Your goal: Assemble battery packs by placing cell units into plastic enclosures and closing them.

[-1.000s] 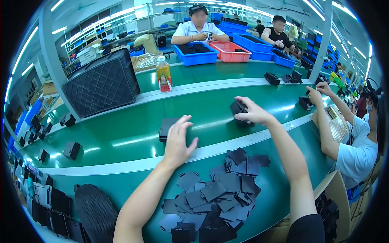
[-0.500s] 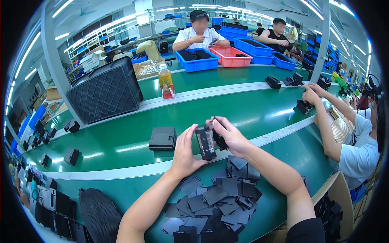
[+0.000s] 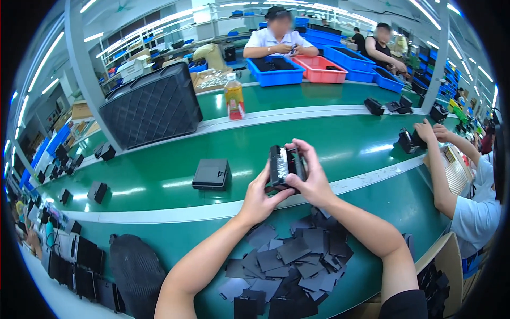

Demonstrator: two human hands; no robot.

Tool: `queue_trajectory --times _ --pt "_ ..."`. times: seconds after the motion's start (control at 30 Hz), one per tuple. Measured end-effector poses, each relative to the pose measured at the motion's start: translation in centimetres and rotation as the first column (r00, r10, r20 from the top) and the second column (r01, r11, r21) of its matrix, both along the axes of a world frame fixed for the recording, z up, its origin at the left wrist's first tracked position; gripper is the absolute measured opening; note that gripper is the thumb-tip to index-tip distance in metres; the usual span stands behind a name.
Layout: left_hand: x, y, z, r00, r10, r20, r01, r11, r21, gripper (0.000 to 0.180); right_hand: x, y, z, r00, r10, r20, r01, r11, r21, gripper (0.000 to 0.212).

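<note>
Above the near edge of the green conveyor, both hands hold a black plastic box-shaped device [image 3: 278, 169]. Its upper side faces up and shows a shiny, pale strip beside a dark hollow. My left hand [image 3: 259, 195] grips it from the left and below, thumb toward the lower side. My right hand [image 3: 314, 178] wraps its right side, with the thumb across the near face. Below the hands lies a heap of flat black plastic covers [image 3: 295, 250] on the green table. A closed black box [image 3: 211, 174] rests on the conveyor, left of the hands.
A bottle [image 3: 234, 97], a large black ribbed case [image 3: 154, 106] and blue bins [image 3: 274, 72] stand beyond the conveyor. A black mesh bag [image 3: 135, 271] lies at lower left. At right, a cardboard box [image 3: 441, 271] holds black parts, and a co-worker's hands [image 3: 430, 132] handle a device.
The device has turned and sits higher, its open side now more upward. My right hand has closed round its right side. The whole view has shifted slightly, moving the surroundings rightward.
</note>
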State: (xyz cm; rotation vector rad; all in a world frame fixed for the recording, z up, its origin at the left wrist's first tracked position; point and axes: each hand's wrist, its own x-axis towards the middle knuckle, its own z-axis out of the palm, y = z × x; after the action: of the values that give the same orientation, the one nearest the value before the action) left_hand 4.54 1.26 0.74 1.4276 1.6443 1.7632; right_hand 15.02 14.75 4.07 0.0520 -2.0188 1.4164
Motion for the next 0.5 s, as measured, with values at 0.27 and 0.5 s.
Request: queue_trajectory --times 0.27,0.5 --pt "0.7 0.1 -0.6 0.994 0.046 -0.1 -0.039 0.997 0.063 0.083 -0.7 0.5 -1.8 0.997 0.036 0.067 -0.049 0.979 0.198 0.094" --pt "0.8 0.1 -0.6 0.976 0.121 -0.183 -0.11 0.992 0.067 0.083 -0.5 1.1 -1.8 0.987 0.108 0.118 -0.136 0.957 0.257 0.092"
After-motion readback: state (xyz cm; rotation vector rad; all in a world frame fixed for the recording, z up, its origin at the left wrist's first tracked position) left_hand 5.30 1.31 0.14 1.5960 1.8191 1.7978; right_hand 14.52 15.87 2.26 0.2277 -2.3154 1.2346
